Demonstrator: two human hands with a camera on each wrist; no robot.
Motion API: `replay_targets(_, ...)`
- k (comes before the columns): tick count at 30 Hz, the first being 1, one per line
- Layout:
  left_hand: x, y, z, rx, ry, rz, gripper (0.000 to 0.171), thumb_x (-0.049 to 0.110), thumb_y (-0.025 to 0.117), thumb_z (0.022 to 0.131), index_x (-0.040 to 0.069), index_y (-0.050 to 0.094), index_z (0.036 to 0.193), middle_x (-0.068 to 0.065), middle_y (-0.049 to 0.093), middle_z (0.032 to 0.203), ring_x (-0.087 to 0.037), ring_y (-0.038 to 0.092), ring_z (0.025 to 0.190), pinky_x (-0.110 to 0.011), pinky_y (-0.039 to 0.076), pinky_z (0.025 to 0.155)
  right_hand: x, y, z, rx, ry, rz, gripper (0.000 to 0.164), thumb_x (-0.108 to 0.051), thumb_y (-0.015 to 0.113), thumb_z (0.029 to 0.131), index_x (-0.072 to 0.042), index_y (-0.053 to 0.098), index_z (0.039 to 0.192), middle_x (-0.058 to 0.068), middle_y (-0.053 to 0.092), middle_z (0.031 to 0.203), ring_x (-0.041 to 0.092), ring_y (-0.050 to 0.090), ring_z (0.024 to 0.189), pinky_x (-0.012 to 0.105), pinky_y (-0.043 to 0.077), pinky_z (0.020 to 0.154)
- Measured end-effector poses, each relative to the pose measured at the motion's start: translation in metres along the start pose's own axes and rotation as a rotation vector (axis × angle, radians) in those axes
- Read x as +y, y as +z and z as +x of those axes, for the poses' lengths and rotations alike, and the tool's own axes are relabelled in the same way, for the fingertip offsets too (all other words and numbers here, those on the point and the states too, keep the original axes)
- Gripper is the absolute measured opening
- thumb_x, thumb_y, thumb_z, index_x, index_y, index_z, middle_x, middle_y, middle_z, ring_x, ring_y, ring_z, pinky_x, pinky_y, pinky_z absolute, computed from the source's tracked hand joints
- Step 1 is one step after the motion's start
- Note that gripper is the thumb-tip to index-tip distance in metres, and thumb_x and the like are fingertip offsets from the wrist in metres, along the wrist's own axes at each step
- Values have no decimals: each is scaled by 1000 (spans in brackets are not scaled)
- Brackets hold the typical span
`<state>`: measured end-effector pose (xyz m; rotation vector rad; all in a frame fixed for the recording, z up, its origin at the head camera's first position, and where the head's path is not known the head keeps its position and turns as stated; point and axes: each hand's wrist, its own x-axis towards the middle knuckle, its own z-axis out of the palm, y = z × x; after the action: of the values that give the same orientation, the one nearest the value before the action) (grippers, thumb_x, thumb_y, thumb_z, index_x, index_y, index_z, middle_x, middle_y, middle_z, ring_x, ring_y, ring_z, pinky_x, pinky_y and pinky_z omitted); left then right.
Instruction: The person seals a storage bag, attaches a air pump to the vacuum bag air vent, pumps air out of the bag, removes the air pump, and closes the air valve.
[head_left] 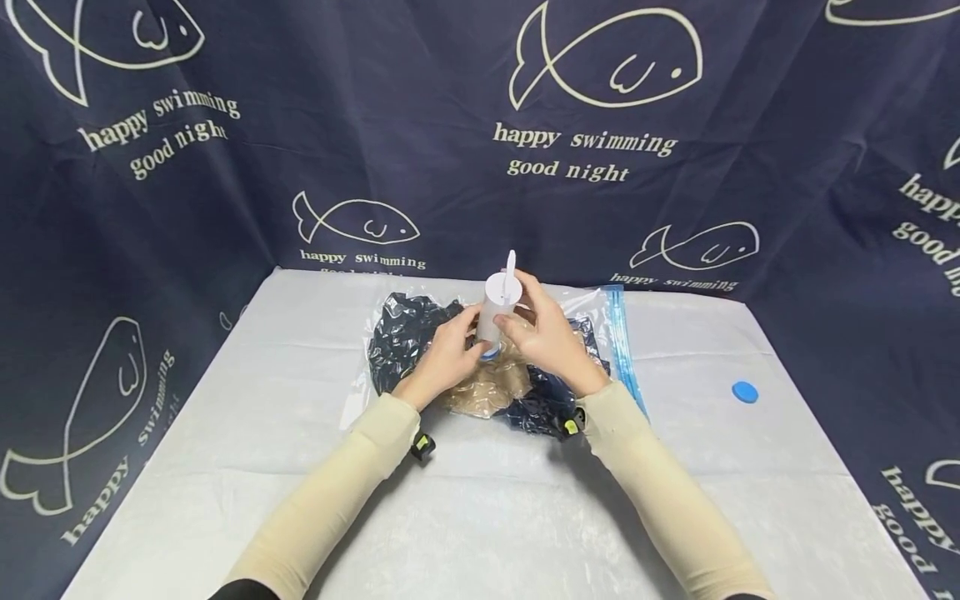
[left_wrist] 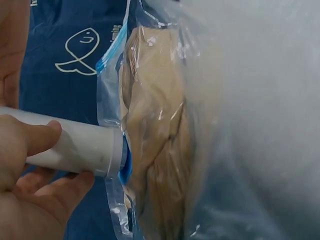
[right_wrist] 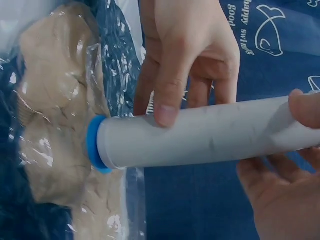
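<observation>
A white hand pump point(head_left: 491, 321) stands upright with its base on the blue valve point(head_left: 490, 354) of a clear vacuum storage bag point(head_left: 617, 333). Its white handle point(head_left: 511, 267) rises from the top. My left hand point(head_left: 447, 350) holds the pump low, thumb and fingers around the tube near the valve, also seen on the left hand point(left_wrist: 45, 185) in the left wrist view. Higher up the tube, my right hand point(head_left: 551, 333) grips it between thumb and fingers. Tan and dark clothes point(head_left: 480, 387) fill the bag beneath plastic.
A blue round cap point(head_left: 745, 392) lies alone on the right of the white-covered table point(head_left: 247, 500). Dark blue fabric with fish prints point(head_left: 450, 125) hangs behind and at both sides.
</observation>
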<state>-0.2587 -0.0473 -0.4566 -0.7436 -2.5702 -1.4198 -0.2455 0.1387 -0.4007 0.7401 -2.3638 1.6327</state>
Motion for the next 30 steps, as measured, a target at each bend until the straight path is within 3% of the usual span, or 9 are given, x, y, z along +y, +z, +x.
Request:
replay_targets(9, 2, 6, -1, 109, -44, -14, 54, 8, 78, 90, 1, 55, 139, -20, 65, 134, -32, 68, 121, -38, 57, 101, 2, 16, -11, 170, 24, 3, 77, -6, 80, 87, -4, 36, 151, 19, 49, 143, 35, 57, 126, 52, 50, 108)
replay_targets(13, 4, 9, -2, 162, -59, 3, 51, 11, 80, 88, 3, 57, 133, -18, 68, 127, -32, 71, 114, -42, 58, 98, 1, 27, -12, 271, 57, 26, 78, -10, 84, 85, -3, 37, 147, 20, 49, 140, 33, 58, 123, 49, 51, 107)
replay_targets(18, 6, 11, -1, 180, -75, 54, 52, 14, 83, 85, 6, 57, 130, -16, 70, 123, -31, 71, 110, -42, 59, 95, -1, 35, -10, 369, 43, -6, 74, -11, 87, 83, 2, 39, 138, 21, 53, 130, 31, 62, 111, 47, 54, 100)
replay_targets(24, 1, 6, -1, 119, -29, 20, 53, 11, 81, 86, 3, 55, 132, -18, 68, 123, -33, 71, 109, -45, 59, 94, 2, 31, -7, 346, 14, -51, 64, -6, 84, 84, 7, 43, 131, 24, 58, 122, 36, 66, 107, 45, 56, 98)
replay_targets(30, -10, -8, 2, 25, 27, 19, 61, 8, 80, 87, 1, 51, 140, -19, 66, 126, -36, 69, 112, -46, 57, 99, 5, 20, -3, 216, -17, -46, 63, -1, 80, 87, 5, 43, 137, 23, 57, 130, 40, 64, 115, 45, 54, 104)
